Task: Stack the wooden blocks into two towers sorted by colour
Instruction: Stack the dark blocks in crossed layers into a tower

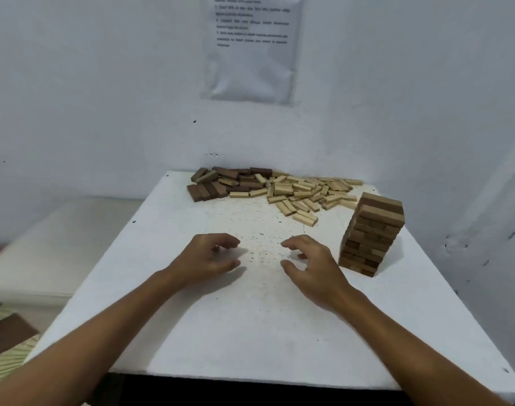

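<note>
- My left hand (209, 257) and right hand (311, 265) hover at frame centre over the white table (250, 332), fingers loosely curled, holding nothing.
- A brown tower (372, 234) stands right of centre.
- Loose blocks (275, 190) lie scattered at the table's far edge, dark ones left, pale ones right.

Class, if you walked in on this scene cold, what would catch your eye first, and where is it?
First the wooden tower, standing at the right side of the white table. Next, the loose blocks heaped along the far edge: dark ones to the left, pale ones to the right. Nearer, the left hand and right hand hover, holding nothing.
</note>
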A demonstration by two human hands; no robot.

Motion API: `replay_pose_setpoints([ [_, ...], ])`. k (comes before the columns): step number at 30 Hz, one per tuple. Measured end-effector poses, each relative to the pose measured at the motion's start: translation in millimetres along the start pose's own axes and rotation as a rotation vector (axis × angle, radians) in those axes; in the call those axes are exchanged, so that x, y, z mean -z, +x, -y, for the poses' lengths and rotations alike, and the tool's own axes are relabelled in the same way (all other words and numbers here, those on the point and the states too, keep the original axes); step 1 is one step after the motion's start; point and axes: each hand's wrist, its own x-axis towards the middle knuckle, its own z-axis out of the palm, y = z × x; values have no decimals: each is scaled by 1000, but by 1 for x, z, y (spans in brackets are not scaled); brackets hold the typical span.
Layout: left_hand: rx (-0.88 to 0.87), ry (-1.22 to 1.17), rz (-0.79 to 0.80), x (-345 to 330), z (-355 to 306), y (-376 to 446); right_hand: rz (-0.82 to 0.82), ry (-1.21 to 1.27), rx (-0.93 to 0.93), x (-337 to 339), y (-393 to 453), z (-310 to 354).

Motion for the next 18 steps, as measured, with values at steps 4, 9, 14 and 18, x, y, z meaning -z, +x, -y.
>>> replay_pose_setpoints([
  [4, 78, 37, -66, 20, 21, 4, 27, 34, 17, -26, 42, 8],
  [9, 134, 124, -160, 35, 49, 27, 75, 53, 27, -58, 99, 14],
  [14, 181, 225, -265, 42, 75, 57, 161, 13, 51, -91, 155, 15],
  [18, 170, 314, -266, 48, 97, 83, 173, -176, 167, -115, 197, 14],
])
